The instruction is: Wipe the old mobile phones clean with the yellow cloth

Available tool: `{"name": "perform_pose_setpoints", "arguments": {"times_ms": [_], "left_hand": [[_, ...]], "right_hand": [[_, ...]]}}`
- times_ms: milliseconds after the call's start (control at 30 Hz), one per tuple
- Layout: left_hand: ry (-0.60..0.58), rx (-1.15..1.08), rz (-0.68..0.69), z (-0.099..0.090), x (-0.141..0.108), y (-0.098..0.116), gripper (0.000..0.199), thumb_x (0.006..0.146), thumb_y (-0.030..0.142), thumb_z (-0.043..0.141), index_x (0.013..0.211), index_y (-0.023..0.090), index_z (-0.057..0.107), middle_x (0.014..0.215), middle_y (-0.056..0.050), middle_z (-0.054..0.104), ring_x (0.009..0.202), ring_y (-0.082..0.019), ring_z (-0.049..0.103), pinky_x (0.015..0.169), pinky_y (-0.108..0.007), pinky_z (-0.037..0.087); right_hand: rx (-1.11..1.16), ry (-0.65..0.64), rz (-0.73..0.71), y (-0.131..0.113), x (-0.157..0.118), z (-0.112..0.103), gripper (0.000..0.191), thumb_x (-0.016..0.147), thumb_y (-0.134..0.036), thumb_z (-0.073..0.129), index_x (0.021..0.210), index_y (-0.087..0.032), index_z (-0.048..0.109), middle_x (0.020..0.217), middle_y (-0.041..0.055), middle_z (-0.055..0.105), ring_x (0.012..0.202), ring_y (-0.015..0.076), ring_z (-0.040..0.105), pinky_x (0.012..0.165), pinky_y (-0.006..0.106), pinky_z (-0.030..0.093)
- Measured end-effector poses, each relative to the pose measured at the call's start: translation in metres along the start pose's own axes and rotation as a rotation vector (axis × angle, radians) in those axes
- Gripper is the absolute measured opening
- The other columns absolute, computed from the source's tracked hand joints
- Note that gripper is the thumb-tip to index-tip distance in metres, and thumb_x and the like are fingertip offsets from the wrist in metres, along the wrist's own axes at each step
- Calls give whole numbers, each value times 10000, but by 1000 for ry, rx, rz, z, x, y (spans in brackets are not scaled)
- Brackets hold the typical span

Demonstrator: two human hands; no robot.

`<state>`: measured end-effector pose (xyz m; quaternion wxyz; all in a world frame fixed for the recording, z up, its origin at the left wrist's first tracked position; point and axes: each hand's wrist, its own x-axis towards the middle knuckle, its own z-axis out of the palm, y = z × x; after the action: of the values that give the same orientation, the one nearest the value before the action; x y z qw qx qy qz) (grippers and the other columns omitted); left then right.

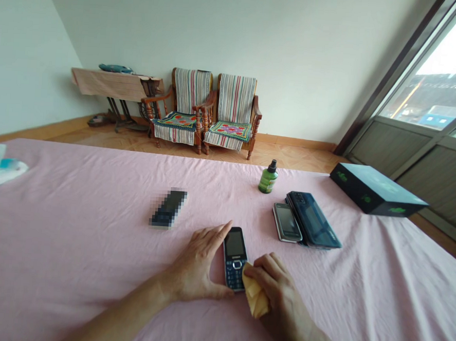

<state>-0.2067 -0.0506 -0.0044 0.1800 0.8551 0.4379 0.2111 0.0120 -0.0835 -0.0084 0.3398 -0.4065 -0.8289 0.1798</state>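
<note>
A dark keypad phone (235, 258) lies face up on the pink cloth (91, 265), its screen end pointing away from me. My left hand (197, 264) grips its left side, index finger near the top corner and thumb at the bottom edge. Bunched in the closed fingers of my right hand (278, 292) is a yellow cloth (256, 294), which meets the phone's lower right edge. Another dark phone, blurred by pixels (169, 208), rests farther left.
At right lie a small silver-edged phone (287, 222) and larger blue phones, stacked (313, 219). Behind them stand a green spray bottle (268, 178) and a black box (377, 190). A tissue pack (4, 171) is at far left; two chairs (231, 114) stand beyond the table.
</note>
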Motion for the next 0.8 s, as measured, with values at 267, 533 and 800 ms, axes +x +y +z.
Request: {"name": "perform_pose_setpoints", "arguments": {"times_ms": [267,533,800], "left_hand": [[3,13,-8,0,1,1,1282,539,421,875,1484,272,23,1472,-101,341,1322,-326,335,1093,-494,259],[4,8,-9,0,0,0,1325,511,475,878,1488,273,6,1486,-106,321,1325,-344,330,1087,-509,267],[15,4,-4,0,1,1,1326,504,454,884,1486,287,8,1471,-100,344,1312,-344,352,1083,-507,274]], "right_hand": [[-19,-37,-56,-11,5,8,196,819,-36,539,913,-187,621,870,69,594,786,214,486,656,329,392],[-60,8,7,-8,7,3,181,792,-18,526,813,-173,617,774,66,567,727,205,472,614,314,353],[-79,-10,24,-11,10,5,173,771,-25,525,767,-175,611,784,67,569,737,207,473,631,323,351]]}}
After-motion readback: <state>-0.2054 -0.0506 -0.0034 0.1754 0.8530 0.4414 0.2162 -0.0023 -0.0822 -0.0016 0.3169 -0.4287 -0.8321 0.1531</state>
